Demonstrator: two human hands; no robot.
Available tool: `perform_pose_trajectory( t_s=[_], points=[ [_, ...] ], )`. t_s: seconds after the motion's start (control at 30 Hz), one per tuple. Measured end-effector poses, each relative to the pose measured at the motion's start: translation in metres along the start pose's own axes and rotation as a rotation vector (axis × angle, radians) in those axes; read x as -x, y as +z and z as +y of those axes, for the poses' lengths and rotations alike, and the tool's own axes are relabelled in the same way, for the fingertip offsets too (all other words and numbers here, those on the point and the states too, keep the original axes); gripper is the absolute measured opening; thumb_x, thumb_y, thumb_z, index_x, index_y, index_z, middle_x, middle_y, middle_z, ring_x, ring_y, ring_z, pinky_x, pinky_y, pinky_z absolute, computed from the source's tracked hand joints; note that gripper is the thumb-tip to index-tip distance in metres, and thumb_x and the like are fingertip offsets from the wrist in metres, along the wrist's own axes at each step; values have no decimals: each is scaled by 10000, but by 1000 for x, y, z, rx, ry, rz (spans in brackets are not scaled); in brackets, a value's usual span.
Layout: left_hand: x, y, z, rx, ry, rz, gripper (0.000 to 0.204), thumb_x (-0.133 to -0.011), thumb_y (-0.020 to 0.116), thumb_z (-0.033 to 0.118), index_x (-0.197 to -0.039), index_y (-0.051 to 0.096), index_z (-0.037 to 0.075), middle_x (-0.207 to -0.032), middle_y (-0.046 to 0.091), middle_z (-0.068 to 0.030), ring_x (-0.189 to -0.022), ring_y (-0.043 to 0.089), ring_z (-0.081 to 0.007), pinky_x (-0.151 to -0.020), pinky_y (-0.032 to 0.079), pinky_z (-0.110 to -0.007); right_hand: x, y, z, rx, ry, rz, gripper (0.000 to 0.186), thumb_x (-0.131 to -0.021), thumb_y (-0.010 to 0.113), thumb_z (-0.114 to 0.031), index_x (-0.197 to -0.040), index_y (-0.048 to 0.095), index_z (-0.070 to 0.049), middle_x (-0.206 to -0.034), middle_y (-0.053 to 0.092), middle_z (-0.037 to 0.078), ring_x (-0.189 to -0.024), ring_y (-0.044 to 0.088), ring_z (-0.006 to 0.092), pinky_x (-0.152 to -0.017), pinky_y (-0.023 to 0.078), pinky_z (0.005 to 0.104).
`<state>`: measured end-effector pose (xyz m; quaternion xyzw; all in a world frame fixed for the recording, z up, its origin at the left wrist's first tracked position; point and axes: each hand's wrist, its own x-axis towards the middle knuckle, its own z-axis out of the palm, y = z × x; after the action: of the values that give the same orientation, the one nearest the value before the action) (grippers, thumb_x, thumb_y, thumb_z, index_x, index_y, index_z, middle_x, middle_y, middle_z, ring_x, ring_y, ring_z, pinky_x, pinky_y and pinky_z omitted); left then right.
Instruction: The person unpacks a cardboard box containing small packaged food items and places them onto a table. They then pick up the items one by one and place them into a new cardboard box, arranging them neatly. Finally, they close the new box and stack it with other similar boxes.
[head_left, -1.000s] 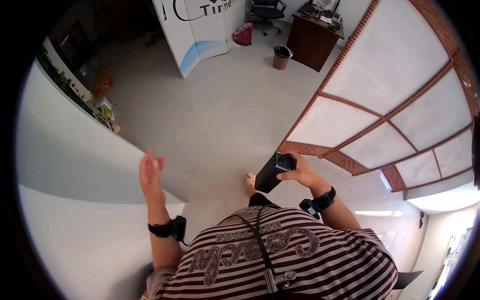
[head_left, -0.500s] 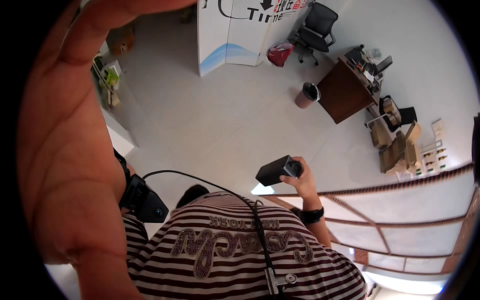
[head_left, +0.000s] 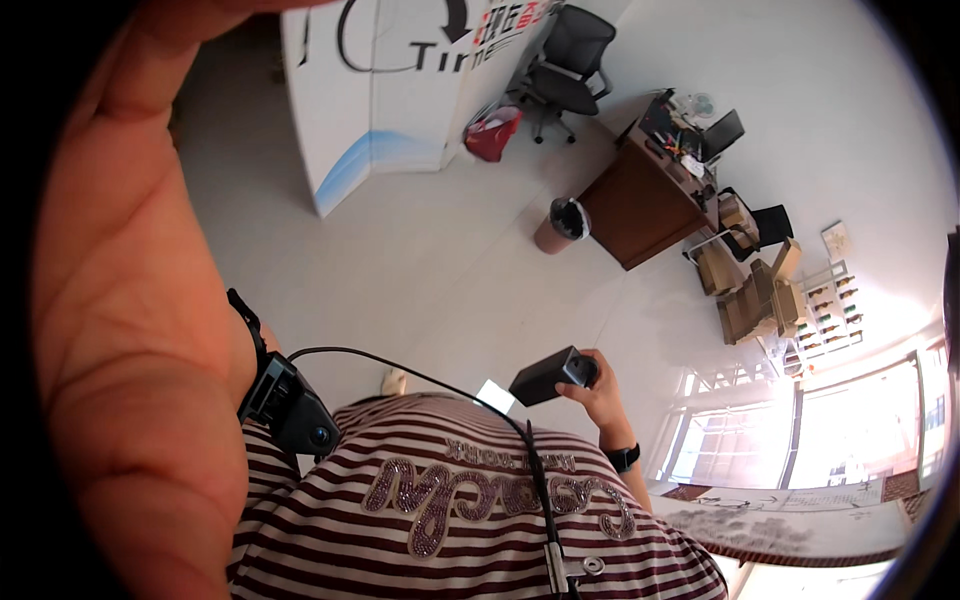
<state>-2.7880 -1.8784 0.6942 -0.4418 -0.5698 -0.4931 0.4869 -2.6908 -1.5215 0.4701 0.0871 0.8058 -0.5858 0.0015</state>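
Note:
My left hand [head_left: 140, 330] is raised very close, its palm filling the left side. A finger stretches along the upper edge and the other fingertips are out of view. Nothing shows in this palm. A small black camera [head_left: 295, 410] on a strap sits at the left wrist, with a thin black cable [head_left: 410, 362] running from it across my striped shirt [head_left: 400, 540]. At lower centre right, my right hand [head_left: 597, 392] is closed round one end of a black rectangular box-shaped device [head_left: 545, 377], held tilted above the floor. A black band [head_left: 622, 458] circles the right wrist.
Ahead are a white panel [head_left: 340, 110], a red bag [head_left: 493, 133], a black office chair [head_left: 570, 65] and a waste bin [head_left: 562, 226]. A brown desk [head_left: 650, 200] with items on top stands right, near cardboard boxes [head_left: 755, 305] and a bottle rack [head_left: 830, 310]. Bright windows [head_left: 800, 430] lie at lower right.
The view has turned, so the desk, chair and bin sit further left and the windows show. My right hand still holds the black device, slightly lower in view. The left hand stays raised.

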Motion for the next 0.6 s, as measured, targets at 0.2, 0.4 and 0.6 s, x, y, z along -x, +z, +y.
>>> perform_pose_trajectory(
  t_s=[0.2, 0.4, 0.6],
  points=[
    [-30, 79, -152, 181, -90, 40, 1042, -696, 627, 642, -1382, 203, -17, -1165, 507, -302, -1035, 546, -381, -798, 482, -382, -90, -8, -15, -43, 102, 243, 465, -624, 774, -130, -992, 515, -16, -836, 576, 16, -764, 533, 99, -693, 447, 247],
    [-31, 149, -266, 364, -327, -175, 1012, -700, 665, 591, -1356, 243, -53, -1146, 527, -283, -1013, 566, -359, -787, 485, -370, -183, -36, 18, 0, 186, 346, 489, -612, 789, -190, -990, 534, -12, -843, 596, 57, -777, 566, 154, -709, 463, 284],
    [-1, 239, -395, 561, -651, -617, 696, -770, 686, 396, -1233, 454, -69, -1168, 522, -156, -1093, 501, -251, -889, 406, -358, -315, -107, 24, 223, 243, 322, 520, -596, 777, -272, -983, 556, -4, -887, 614, 156, -832, 602, 279, -735, 476, 350]
  ],
)
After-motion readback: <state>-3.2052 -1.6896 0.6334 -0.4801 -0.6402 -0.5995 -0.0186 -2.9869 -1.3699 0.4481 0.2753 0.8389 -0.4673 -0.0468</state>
